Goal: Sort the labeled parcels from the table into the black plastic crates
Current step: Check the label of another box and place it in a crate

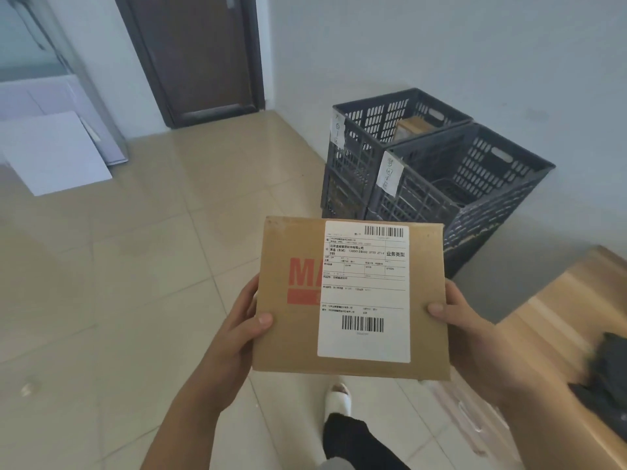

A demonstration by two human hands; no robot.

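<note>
Head view: flat brown cardboard parcel (349, 298) held up in front of the body, label side facing the camera, white shipping label (364, 291) with 2 barcodes covering most of its right half. Red print shows left of the label, partly covered by it.

Left hand (239, 329) grips the parcel's left edge, thumb on the front face, fingers behind (hidden). Right hand (458, 315) grips the right edge the same way, thumb tip on the front near the label. Both hands wrapped on the parcel, level with each other, low on the sides.

Handling, my read: stiff carton, flat faces, edges look square and uncrushed. Probably light, since thumbs alone pin it with no visible strain. Cardboard gives decent friction; the glossy label is the slicker patch, so keep grips on bare board at the side edges.

2 black plastic crates (441, 171) sit on the tile floor ahead-right against the wall, each with a handwritten paper tag (390, 174) (text unreadable). The far crate holds a brown box (412, 127). The parcel is well apart from both crates, above floor. Wooden table (559, 334) at right, near the right forearm.
</note>
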